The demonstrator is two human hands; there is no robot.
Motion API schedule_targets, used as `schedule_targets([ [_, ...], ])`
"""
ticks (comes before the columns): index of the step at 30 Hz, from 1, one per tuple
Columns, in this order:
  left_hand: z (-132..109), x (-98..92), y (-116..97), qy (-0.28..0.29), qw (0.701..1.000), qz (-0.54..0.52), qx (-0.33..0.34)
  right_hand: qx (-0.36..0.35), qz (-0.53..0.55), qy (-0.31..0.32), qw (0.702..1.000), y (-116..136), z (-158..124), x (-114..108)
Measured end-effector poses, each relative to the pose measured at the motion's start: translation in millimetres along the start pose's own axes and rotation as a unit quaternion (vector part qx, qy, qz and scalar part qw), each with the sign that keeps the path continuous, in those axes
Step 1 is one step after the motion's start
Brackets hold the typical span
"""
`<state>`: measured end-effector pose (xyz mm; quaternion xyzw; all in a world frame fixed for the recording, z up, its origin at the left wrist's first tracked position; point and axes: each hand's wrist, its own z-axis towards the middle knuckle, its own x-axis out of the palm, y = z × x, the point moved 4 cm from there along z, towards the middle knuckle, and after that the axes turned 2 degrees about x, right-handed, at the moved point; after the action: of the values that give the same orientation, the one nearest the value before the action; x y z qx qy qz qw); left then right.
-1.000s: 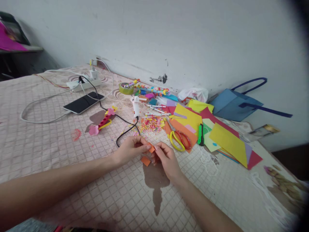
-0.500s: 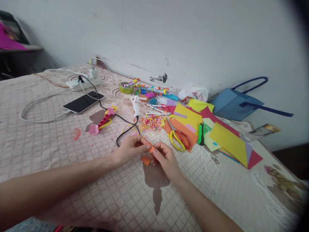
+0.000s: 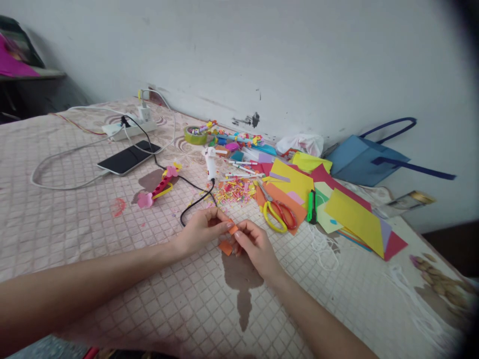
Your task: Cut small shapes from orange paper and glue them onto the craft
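Between my two hands is a small piece of orange paper [image 3: 233,229]. My left hand [image 3: 204,230] pinches its left side between thumb and fingers. On its other side, my right hand [image 3: 256,244] also grips it with thumb and forefinger. Just below, a second orange paper piece [image 3: 225,248] lies on the patterned tablecloth, partly hidden by my fingers. Past my hands, a white glue gun [image 3: 210,164] stands with its black cord [image 3: 192,203] looping near my left hand. Scissors with yellow and red handles [image 3: 276,215] lie beyond my right hand.
Coloured paper sheets [image 3: 352,219], a green cutter [image 3: 312,207] and white string [image 3: 324,249] lie to the right. Tiny paper scraps [image 3: 235,192] are scattered ahead. At left are a phone [image 3: 129,158], a power strip [image 3: 129,130] and a pink-flowered craft piece [image 3: 160,187]. A blue bag [image 3: 368,160] leans against the wall.
Both hands stay almost in place, still pinching the orange paper. The paper's angle and my fingertips have shifted slightly.
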<state>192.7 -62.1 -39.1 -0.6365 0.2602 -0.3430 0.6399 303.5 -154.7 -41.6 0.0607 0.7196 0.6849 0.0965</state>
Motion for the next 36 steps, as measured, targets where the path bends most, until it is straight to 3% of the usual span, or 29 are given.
schedule_targets([
  [15, -1.6, 1.8, -0.4, 0.001, 0.999, -0.028, 0.028, -0.019, -0.034, -0.025, 0.999, 2.3, -0.4, -0.7],
  [36, -0.9, 5.0, 4.6, 0.022, 0.997, -0.070, -0.019, -0.046, -0.090, -0.049, 0.994, 8.1, -2.4, -0.7],
])
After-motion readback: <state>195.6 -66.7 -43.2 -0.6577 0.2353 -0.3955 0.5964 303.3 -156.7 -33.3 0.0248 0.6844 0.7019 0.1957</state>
